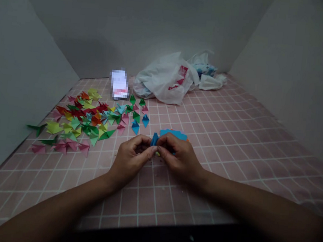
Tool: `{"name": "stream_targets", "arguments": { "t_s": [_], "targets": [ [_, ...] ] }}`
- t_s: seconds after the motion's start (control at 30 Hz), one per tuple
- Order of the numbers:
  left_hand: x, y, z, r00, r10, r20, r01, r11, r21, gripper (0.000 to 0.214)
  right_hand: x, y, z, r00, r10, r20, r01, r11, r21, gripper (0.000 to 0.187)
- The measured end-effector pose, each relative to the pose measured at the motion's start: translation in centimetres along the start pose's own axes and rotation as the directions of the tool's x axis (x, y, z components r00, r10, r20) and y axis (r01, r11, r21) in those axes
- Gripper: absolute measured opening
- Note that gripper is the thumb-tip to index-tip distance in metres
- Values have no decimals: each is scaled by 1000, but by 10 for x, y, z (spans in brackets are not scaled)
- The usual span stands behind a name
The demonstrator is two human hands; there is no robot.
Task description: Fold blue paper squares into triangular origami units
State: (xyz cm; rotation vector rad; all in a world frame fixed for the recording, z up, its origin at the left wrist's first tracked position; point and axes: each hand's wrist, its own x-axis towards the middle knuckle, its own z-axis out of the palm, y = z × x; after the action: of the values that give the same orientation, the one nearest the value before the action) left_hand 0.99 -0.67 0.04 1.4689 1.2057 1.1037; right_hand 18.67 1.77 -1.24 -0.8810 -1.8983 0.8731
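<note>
Between the fingertips of both hands stands a small folded piece of blue origami paper (pixel 154 139). My left hand (pixel 132 153) pinches it from the left, thumb in front. From the other side my right hand (pixel 179 153) grips it, its thumb tip meeting the left one. The lower part of the folded paper is hidden by the thumbs. Just behind my right hand lies a stack of blue paper sheets (pixel 174 133), with some orange showing at its edge. Two folded blue paper pieces, one of them a diamond shape (pixel 145 120), rest beyond my left hand.
Many colourful folded paper pieces (pixel 77 130) spread over the left of the pink checked tablecloth (pixel 233 142). A lit phone (pixel 120 84) stands behind them. White plastic bags (pixel 168 78) lie crumpled at the back. Grey walls (pixel 147 22) enclose the table's back and sides.
</note>
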Motion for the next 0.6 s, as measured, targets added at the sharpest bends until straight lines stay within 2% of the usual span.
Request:
{"name": "stream_targets", "arguments": {
  "t_s": [0.13,0.23,0.4,0.6],
  "targets": [
    [3,2,-1,999,-40,-1,40,999,8,14,2,-1,-2,994,109,-24,-107,992,69,3],
    [4,3,-4,997,-38,63,35,998,43,14,6,-2,-5,985,156,-76,-143,978,150,12],
    [5,1,-6,983,-26,180,14,997,71,14,11,1,-7,979,192,76,-205,942,265,10],
    [7,-1,-4,971,-98,219,119,989,-87,17,12,-1,-8,948,295,117,-317,869,380,16]
  ]
}}
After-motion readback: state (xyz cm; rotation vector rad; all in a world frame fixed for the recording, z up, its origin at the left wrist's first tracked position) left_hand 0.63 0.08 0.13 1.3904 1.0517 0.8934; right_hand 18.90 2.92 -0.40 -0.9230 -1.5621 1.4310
